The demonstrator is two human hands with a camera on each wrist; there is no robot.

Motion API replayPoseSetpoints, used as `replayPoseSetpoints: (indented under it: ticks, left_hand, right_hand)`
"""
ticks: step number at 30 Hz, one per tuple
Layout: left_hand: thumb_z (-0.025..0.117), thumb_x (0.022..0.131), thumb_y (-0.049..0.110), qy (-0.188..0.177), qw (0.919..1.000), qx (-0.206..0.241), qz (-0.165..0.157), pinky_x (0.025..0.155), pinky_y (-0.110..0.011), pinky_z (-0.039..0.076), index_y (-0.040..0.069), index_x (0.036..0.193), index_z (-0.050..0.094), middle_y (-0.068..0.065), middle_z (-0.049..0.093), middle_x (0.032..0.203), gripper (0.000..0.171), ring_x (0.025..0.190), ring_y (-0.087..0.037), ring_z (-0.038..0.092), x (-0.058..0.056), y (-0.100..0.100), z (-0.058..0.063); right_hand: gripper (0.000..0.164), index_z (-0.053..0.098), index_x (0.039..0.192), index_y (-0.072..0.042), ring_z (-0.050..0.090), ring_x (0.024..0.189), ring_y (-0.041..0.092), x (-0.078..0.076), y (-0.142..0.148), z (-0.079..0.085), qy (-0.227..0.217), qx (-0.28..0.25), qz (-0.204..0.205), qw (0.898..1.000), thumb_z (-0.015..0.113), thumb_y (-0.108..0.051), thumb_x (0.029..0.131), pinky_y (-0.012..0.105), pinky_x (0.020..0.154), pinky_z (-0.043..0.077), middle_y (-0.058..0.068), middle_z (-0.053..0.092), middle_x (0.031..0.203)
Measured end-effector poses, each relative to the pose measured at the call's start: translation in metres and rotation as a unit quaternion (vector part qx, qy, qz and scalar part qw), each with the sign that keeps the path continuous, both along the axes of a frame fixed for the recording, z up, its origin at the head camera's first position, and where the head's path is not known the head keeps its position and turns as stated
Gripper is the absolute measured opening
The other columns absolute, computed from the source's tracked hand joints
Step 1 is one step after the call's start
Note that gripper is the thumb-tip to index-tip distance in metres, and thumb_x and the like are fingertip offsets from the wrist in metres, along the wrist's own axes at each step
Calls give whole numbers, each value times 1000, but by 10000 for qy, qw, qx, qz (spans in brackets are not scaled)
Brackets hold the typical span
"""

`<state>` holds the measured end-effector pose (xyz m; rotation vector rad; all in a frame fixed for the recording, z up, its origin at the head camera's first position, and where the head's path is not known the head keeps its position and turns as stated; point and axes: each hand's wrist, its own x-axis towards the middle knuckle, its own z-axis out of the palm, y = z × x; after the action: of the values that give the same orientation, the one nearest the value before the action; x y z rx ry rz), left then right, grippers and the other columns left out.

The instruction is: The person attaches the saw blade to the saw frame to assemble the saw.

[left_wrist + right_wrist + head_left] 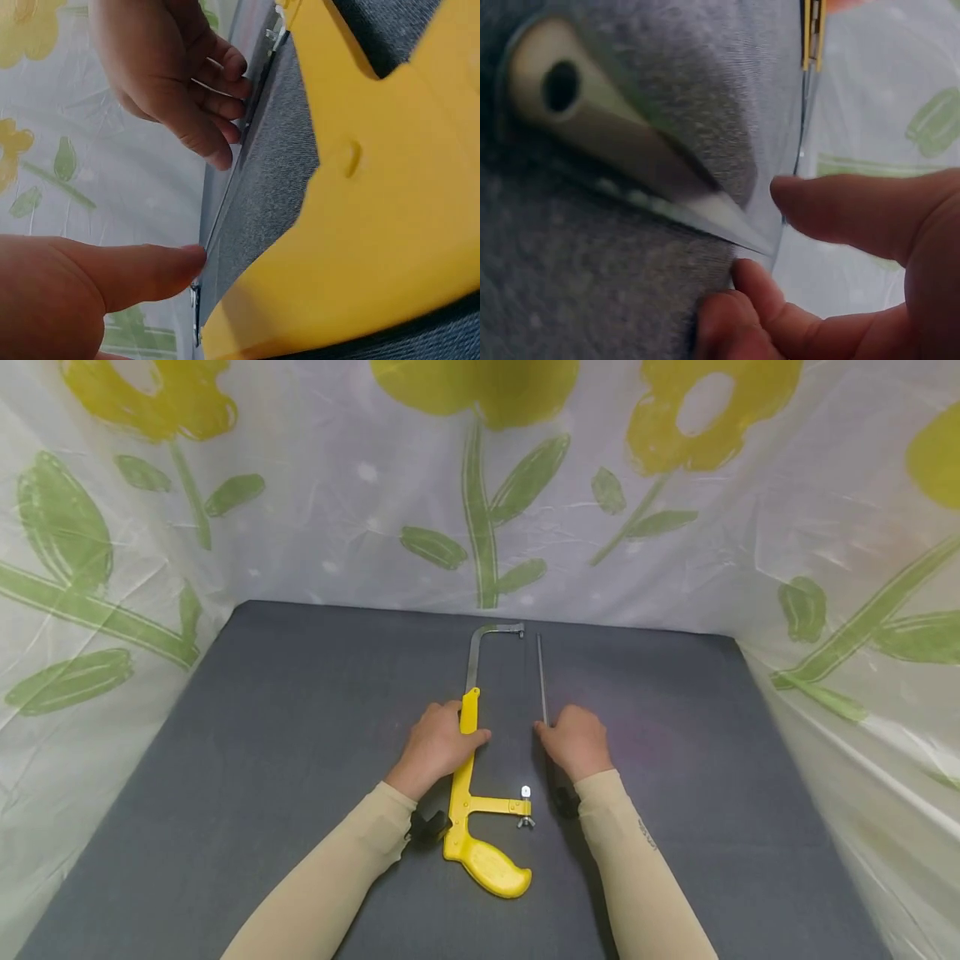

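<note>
A hacksaw frame point(463, 768) with a yellow body and handle and a grey metal front arm lies on the dark cloth. My left hand point(435, 741) is over its long bar, the thumb reaching straight across; in the left wrist view that thumb point(142, 274) stands out beside the yellow metal. To the right of the frame lies a separate thin hacksaw blade point(542, 677). My right hand point(576, 739) is at the blade's middle. The right wrist view shows the blade's holed end point(559, 82) close up, with thumb and loosely bent fingers parted around its far part.
A dark cloth point(300, 693) covers the table. White sheeting point(322, 485) with yellow flowers and green leaves hangs behind and at both sides. A wing nut point(526, 822) sits on the frame's short rear arm.
</note>
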<state>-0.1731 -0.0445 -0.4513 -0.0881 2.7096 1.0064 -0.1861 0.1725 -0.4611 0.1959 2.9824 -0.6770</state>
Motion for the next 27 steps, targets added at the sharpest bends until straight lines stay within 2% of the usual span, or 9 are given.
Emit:
replayPoseSetpoints:
  ticks: [2,9,10,12,17,20,23,24,27]
  left_hand:
    - [81,97,38,33,10000,-55,-7,76,-38,60,3,155,56,-19,62,123,72,91,-28,64,0,1,0]
    - [80,96,31,183,9995,-238,-73,72,-35,59,1,148,61,-17,65,112,63,88,-27,64,0,1,-2]
    - [80,96,31,177,9995,-243,-82,71,-35,60,1,149,61,-17,65,113,64,88,-27,65,-1,1,-2]
    - [80,96,31,139,9996,-256,-71,70,-34,60,2,150,59,-17,66,114,65,87,-27,66,-2,0,-3]
    - [81,96,32,132,9995,-271,-66,71,-35,60,3,153,57,-18,67,117,68,88,-27,68,-3,0,-4]
    - [81,96,32,133,9994,-306,-52,72,-36,60,3,153,58,-17,67,118,68,89,-27,67,-3,-1,-4]
    - [81,96,32,117,9994,-327,-41,72,-35,60,3,154,57,-17,66,118,68,89,-27,67,-3,-1,-3]
    - [81,96,32,118,9994,-327,-50,72,-35,60,3,153,57,-17,66,119,68,89,-27,67,-3,-1,-3]
    - [81,96,32,115,9994,-322,-89,74,-36,60,3,154,56,-18,66,121,69,91,-28,67,-2,0,-3]
  right_hand:
    - [55,51,52,-14,52,62,25,-3,3,-5,65,7,-6,10000,72,-33,100,48,66,51,2,50,59]
    - [44,59,56,-17,61,63,34,-32,26,-69,622,320,96,9975,68,-37,95,58,64,52,8,62,65]
    - [43,60,57,-17,63,64,36,-32,25,-69,607,351,79,9975,68,-36,95,58,65,52,9,64,66]
    - [43,60,57,-16,66,66,37,-26,19,-55,457,309,2,9985,68,-35,95,57,66,53,10,65,66]
    - [48,54,53,-16,62,66,31,-5,0,-6,-36,144,-288,9995,66,-29,98,49,65,53,6,59,62]
    - [53,51,51,-18,58,65,28,-2,-5,-1,-159,75,-348,9992,65,-29,101,44,63,49,1,53,58]
    - [54,50,50,-19,56,61,26,-4,-5,-5,-149,52,-344,9993,65,-28,101,42,61,46,-2,49,54]
    - [54,51,49,-21,54,60,25,-8,-1,-14,-99,37,-311,9995,65,-28,101,42,59,44,-3,48,52]
    - [53,50,49,-21,48,56,23,-9,2,-20,-42,-82,-301,9995,66,-26,99,39,56,40,-6,44,50]
